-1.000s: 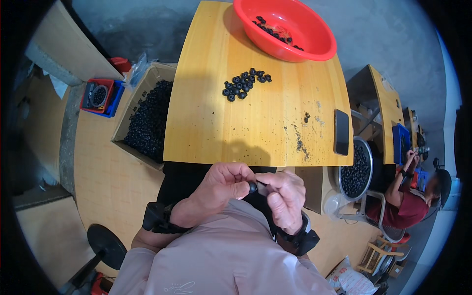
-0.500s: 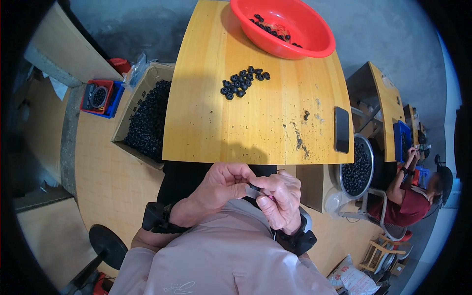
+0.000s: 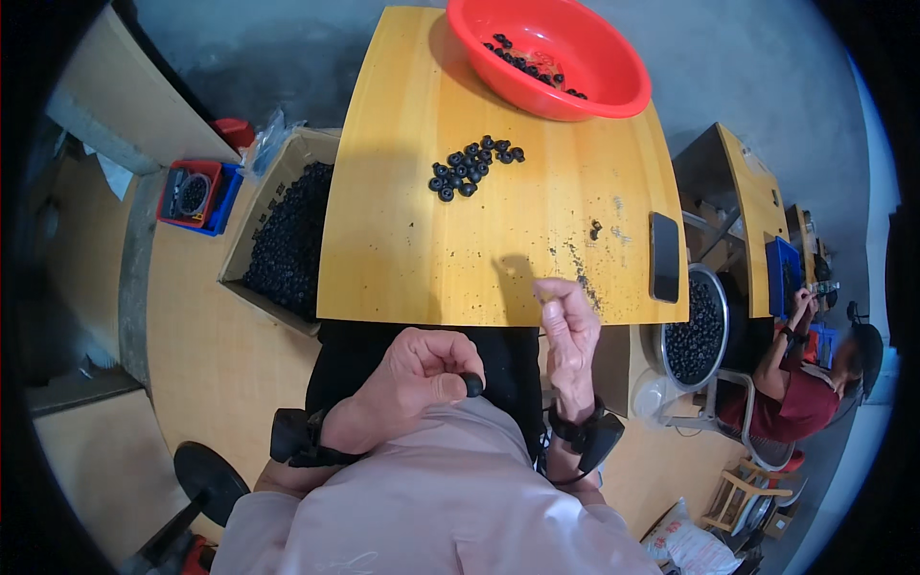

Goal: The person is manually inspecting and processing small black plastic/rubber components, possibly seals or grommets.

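Note:
My left hand is closed in front of my body, just below the table's near edge. Between its thumb and fingertips sits a small round black part. My right hand is raised over the near edge of the wooden table, thumb and fingertips pinched together. What it pinches, if anything, is too small to make out. Farther back on the tabletop lies a loose cluster of similar black parts. Several more rest inside a red basin at the far end.
A dark phone lies at the table's right edge, near black crumbs. On the left stands a cardboard box full of black parts. A metal bowl of them is at right. Beyond it sits a co-worker in dark red.
My hands were together and have parted. The right hand has moved forward over the table edge; the left has stayed low, and the black part in it now shows clearly.

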`<state>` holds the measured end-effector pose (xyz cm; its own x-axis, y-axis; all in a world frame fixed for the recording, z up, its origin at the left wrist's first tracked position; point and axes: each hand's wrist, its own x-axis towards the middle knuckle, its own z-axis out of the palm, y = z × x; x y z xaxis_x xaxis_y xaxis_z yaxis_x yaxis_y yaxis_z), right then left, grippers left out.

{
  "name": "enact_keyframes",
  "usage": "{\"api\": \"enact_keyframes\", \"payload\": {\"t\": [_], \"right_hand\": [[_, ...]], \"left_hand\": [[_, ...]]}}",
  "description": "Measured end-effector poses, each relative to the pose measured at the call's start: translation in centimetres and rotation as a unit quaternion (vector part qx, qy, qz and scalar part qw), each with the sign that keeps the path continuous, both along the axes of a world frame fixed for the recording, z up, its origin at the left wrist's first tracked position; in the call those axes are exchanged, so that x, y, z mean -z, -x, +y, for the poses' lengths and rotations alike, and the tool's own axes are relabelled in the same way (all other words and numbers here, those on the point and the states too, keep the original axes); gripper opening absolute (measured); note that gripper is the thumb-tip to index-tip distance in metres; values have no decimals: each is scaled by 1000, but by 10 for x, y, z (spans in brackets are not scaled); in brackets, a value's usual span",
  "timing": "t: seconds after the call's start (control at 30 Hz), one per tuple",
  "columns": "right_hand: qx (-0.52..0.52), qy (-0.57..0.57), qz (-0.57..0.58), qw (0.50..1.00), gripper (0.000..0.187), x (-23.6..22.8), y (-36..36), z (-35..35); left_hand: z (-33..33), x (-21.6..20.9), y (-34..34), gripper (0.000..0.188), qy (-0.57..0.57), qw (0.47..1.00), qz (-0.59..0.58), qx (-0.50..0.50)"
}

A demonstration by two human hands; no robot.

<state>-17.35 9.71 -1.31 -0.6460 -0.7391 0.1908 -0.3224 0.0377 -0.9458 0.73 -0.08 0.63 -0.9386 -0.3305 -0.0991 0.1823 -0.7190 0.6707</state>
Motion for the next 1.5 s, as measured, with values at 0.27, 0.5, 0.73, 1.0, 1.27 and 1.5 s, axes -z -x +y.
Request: {"api": "enact_keyframes", "payload": {"t": [0.27, 0.5, 0.73, 1.0, 1.27, 1.5], "right_hand": [[-276, 57, -176, 943, 17, -35, -42, -12], [-280, -26, -207, 937, 13, -44, -53, -48], [-10, -116, 100, 988, 13, -4, -8, -104], [-10, -193, 343, 920, 11, 17, 11, -147], [13, -194, 260, 946, 18, 13, 18, -134], [15, -251, 223, 942, 24, 12, 27, -126]], "left_hand": [[-11, 11, 2, 8, 2, 1000, -21, -5], [-23, 18, -14, 9, 3, 998, -48, -38], [-85, 43, -60, 14, 35, 952, -7, -305], [-154, 169, -80, 27, 13, 916, -250, -314], [-117, 82, -72, 34, 88, 831, -251, -489], [-77, 28, -47, 23, 126, 894, -70, -424]]}}
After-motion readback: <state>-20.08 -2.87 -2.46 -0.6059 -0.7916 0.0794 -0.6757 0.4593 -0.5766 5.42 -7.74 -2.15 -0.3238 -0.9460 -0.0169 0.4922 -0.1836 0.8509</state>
